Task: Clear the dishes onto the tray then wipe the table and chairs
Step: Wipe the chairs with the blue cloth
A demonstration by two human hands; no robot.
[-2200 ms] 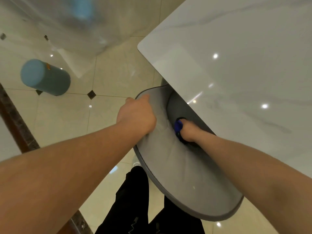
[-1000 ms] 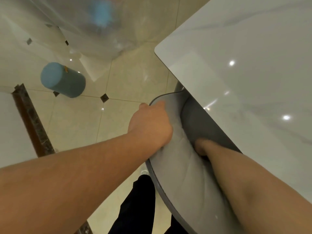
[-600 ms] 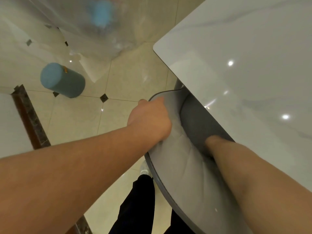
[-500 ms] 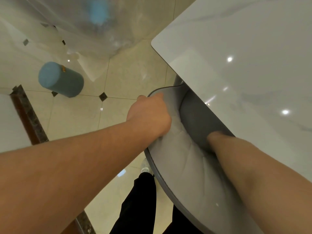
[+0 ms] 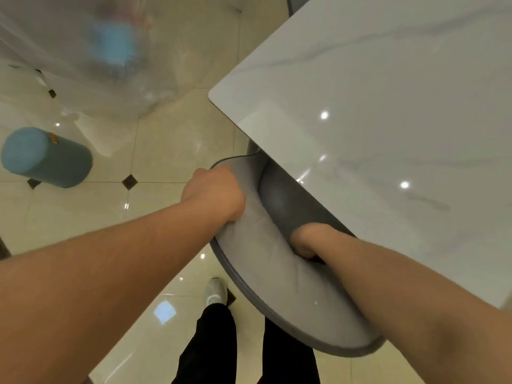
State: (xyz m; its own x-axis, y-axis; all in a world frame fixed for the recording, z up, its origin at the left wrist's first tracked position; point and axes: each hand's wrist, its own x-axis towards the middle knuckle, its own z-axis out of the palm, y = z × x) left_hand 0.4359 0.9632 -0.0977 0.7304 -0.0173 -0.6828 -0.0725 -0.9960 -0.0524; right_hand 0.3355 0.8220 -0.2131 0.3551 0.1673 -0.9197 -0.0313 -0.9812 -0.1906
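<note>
Chair: grey, padded, tucked partly beneath the white marble counter.
Left hand: fingers curled over the backrest's top edge.
Right hand: lowered onto the seat; grip cannot be told.

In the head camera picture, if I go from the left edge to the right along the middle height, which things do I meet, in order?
Blue-green cylindrical stool → left hand, gripping the grey padded chair back → right hand low in the chair → white marble table top.
</note>
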